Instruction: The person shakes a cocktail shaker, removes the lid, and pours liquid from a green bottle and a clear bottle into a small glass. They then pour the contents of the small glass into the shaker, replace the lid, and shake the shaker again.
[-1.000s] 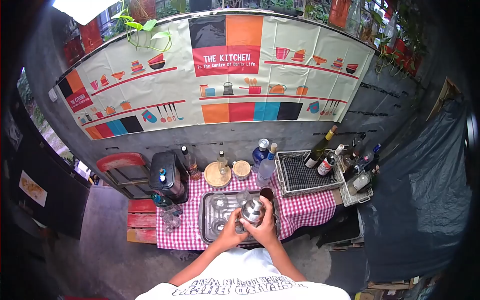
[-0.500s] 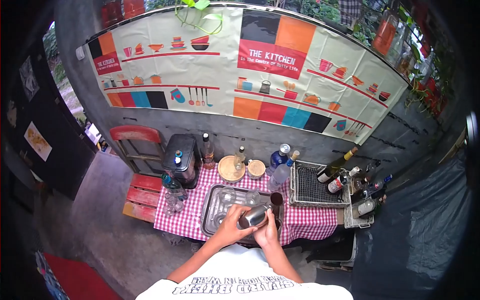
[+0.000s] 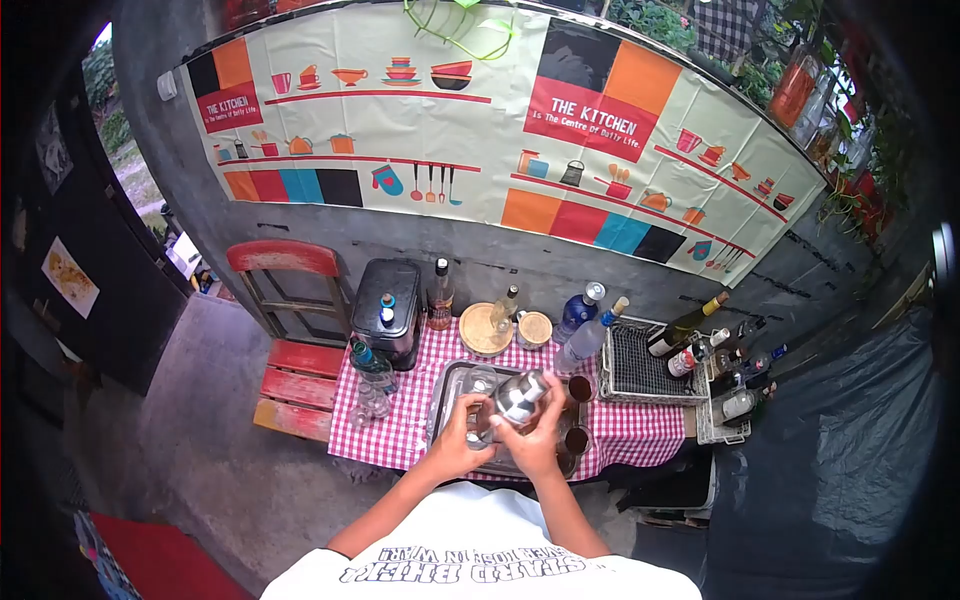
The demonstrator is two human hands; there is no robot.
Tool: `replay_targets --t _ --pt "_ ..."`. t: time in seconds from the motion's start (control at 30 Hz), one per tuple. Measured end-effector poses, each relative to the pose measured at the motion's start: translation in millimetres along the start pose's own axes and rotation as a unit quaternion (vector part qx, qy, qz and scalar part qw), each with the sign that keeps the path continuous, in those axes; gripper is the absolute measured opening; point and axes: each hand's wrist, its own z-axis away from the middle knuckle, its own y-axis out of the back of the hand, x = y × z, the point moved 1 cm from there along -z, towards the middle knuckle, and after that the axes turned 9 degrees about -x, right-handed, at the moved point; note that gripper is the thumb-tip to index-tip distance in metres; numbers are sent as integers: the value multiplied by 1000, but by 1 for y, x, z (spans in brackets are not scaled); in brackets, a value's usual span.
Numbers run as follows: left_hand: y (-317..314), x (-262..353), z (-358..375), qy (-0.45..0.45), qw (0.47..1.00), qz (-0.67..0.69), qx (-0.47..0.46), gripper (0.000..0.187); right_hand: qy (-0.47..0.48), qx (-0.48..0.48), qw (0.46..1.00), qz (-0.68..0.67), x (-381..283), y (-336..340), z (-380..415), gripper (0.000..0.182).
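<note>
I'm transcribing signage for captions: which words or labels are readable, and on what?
"THE KITCHEN Is The Centre Of Daily Life." on the wall banner, right red block.
"THE KITCHEN" on its left red block; line beneath too small.
White shirt: upside-down lettering, not surely readable.
Bottle labels: too small to read.

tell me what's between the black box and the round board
A bottle stands between the black box and the round board, in the head view.

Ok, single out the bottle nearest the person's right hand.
The pale translucent bottle with the blue neck: it stands closest to the right hand; the dark blue bottle with the silver cap is behind it, nearer the grey wall, others farther.
</note>
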Motion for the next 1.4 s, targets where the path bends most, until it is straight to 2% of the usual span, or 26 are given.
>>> replay_targets --t 0.03,0.13,0.17,0.23,0.3,0.33,0.37,0.43,0.47,0.5,0.57,0.6,0.73,0.83,0.9,0.93,0.97,1.03,1.07,1.1,1.17,1.3,1.33,1.4 --pt "6 -3 4 -1 1000 2 -2 78 33 -16 998 53 -1 -9 0 99" --pt "23 -12 16 -1 1000 6 4 79 29 -9 996 85 10 -28 3 99" --pt "29 -14 20 1 1000 6 2 79 23 5 999 40 10 -33 4 98" --pt "46 3 24 -56 996 -75 -2 78 0 31 998 -57 -5 -47 1 97" --pt "61 18 26 -57 996 -73 -4 76 -25 78 988 -133 -6 -57 -4 97" --pt "69 21 26 -73 992 -99 0 77 -33 84 979 -181 4 -59 -4 90" --pt "75 23 26 -88 988 -124 4 78 -33 89 979 -180 6 -66 -4 90" --pt "85 23 27 -102 986 -131 0 73 -63 162 920 -352 13 -82 -5 84" --pt "90 21 29 -97 986 -135 -15 72 -93 190 909 -359 26 -89 -1 63" --pt "95 20 31 -92 986 -139 -29 71 -93 195 908 -359 41 -93 5 63" --pt "102 17 38 -82 985 -144 -50 68 -198 186 832 -483 64 -103 18 45" --pt "104 13 43 -68 983 -156 -70 66 -224 205 836 -457 59 -113 22 41" --pt "108 4 56 -57 978 -173 -97 63 -263 209 809 -482 81 -126 41 43" --pt "114 1 61 -59 979 -170 -97 64 -271 207 815 -469 78 -129 39 40" --pt "119 1 62 -20 987 -135 -81 63 -239 194 851 -426 72 -129 29 38" --pt "121 -3 63 -27 987 -139 -72 64 -248 201 845 -428 74 -128 26 46" --pt "123 -3 64 -28 988 -140 -66 64 -248 196 847 -427 73 -130 22 46" --pt "128 -1 65 -29 989 -139 -43 65 -168 256 904 -298 57 -137 11 51" --pt "128 -1 65 -26 989 -140 -42 68 -138 225 920 -290 64 -133 9 72" --pt "128 -3 66 -28 988 -143 -42 68 -136 224 920 -292 60 -134 7 72" --pt "129 -10 65 -14 991 -133 -27 72 -79 182 975 -102 48 -135 0 77" --pt "129 -17 63 15 994 -111 -17 79 -15 116 993 -25 16 -150 -7 92" --pt "130 -13 62 55 994 -84 -39 83 -4 90 996 -4 16 -155 -6 94" --pt "127 -27 64 31 996 -87 -21 85 55 17 986 154 23 -156 -1 95"
